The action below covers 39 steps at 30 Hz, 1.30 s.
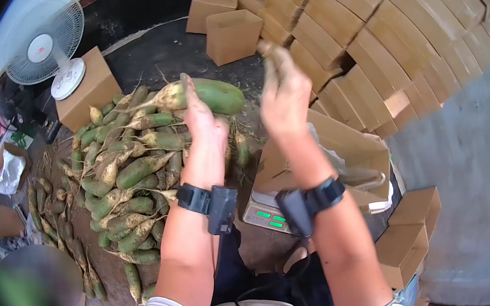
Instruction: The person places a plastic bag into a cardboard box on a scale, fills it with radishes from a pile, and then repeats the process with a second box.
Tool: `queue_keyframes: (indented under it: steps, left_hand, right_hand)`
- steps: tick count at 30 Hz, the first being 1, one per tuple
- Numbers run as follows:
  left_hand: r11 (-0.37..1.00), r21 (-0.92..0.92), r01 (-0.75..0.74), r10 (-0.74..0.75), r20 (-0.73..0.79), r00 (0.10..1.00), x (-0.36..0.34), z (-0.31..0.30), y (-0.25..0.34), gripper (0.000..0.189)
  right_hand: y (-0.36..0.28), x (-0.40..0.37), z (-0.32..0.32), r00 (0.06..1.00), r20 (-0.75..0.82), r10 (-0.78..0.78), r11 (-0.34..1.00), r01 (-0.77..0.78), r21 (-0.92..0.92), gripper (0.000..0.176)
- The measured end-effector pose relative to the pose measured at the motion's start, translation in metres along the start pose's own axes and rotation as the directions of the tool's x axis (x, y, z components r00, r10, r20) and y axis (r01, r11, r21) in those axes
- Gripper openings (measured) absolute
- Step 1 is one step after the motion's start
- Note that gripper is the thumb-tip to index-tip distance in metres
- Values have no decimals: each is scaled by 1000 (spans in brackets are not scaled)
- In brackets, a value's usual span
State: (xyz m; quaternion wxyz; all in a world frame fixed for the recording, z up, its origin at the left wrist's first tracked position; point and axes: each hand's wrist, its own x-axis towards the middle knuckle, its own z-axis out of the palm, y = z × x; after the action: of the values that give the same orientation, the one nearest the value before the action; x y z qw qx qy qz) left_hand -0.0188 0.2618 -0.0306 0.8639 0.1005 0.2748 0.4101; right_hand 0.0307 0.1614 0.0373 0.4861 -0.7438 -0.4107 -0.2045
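A large green radish (219, 96) with a pale, soil-stained root end lies across my left hand (201, 112), which grips it near the middle. The radish's root points left over the heap, and my fingers cover part of it. To the right, my right hand (287, 95) is raised apart from the radish, its fingers smeared by motion. Whether it holds anything does not show. Below and left of my left hand is a big heap of green radishes (145, 169). Under my right forearm stands an open cardboard box (351, 139) with a plastic liner, on a scale (266, 217) with lit green digits.
Stacked cardboard boxes (389, 28) rise at the right. Two open boxes (234, 33) stand at the back, and more open boxes (403, 253) sit at lower right. A white fan (42, 49) rests on a carton (88, 93). A blurred round shape (36, 285) is at lower left.
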Motion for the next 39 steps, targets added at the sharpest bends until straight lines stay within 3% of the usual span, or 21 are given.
queue_keyframes:
  steps: [2,3,6,8,10,13,14,15,16,18,20,22,23,24,26,28,29,30,32,36,39]
  left_hand:
    - [998,54,-21,19,33,999,-6,2,0,69]
    - [997,49,-56,54,28,998,-11,5,-1,68]
    - [997,14,-81,78,143,987,-10,11,-7,58]
    - [998,51,23,-32,165,986,-28,19,-9,50]
    - [995,92,-29,13,171,985,-25,17,-26,50]
    - [994,84,-65,36,309,950,-32,20,-36,49]
    - [992,92,-84,39,408,912,-38,25,-38,53]
    - [987,118,-112,38,501,864,-42,25,-40,58]
    - [978,137,-156,37,627,778,-46,29,-43,62]
    - [974,193,-120,-46,685,727,-67,42,-42,64]
    - [946,207,-248,-48,849,527,-70,43,-55,61]
    - [820,348,-454,-198,917,346,-64,34,-69,52]
    - [704,503,-501,-361,861,357,-75,32,-75,44]
    - [494,705,-509,-549,707,446,-91,40,-77,37]
    - [98,558,-824,-711,618,334,-84,28,-105,29]
    - [-165,321,-933,-699,629,340,-88,16,-119,27]
    - [-296,183,-937,-690,638,343,-90,12,-123,26]
    - [-339,187,-922,-651,661,373,-89,12,-127,24]
    - [-424,199,-883,-569,701,431,-85,14,-132,22]
    - [-545,290,-787,-505,636,584,-64,11,-142,24]
    - [-538,280,-795,-489,664,565,-44,4,-144,35]
  right_hand:
    - [33,21,9,962,261,78,928,26,-373,53]
    - [34,25,8,852,414,319,796,-3,-606,61]
    - [48,32,12,810,553,193,894,87,-440,62]
    - [50,32,18,710,691,134,984,-177,-9,75]
    - [52,27,26,644,736,206,952,-305,0,81]
    - [53,38,12,678,709,194,970,-243,-32,91]
    - [56,42,1,720,677,152,957,-279,83,84]
    - [52,48,-18,670,735,106,883,-404,241,72]
    - [70,47,-24,680,712,176,829,-492,266,64]
    - [63,52,-71,686,684,248,603,-662,446,60]
    - [73,49,-111,702,671,240,518,-677,523,63]
    - [92,38,-156,725,602,334,552,-668,499,67]
    - [100,29,-179,708,583,400,582,-687,435,65]
    - [106,18,-201,687,559,465,603,-707,368,63]
    - [120,-8,-218,658,514,551,627,-733,266,64]
    - [136,-30,-228,649,485,586,649,-735,199,68]
    - [141,-33,-230,535,557,636,618,-785,48,95]
    - [158,-46,-223,565,530,632,665,-746,2,101]
    - [158,-50,-216,429,611,665,642,-746,-175,106]
    - [200,-76,-188,309,820,482,630,-773,-79,107]
    - [226,-98,-177,267,864,427,662,-743,-97,98]
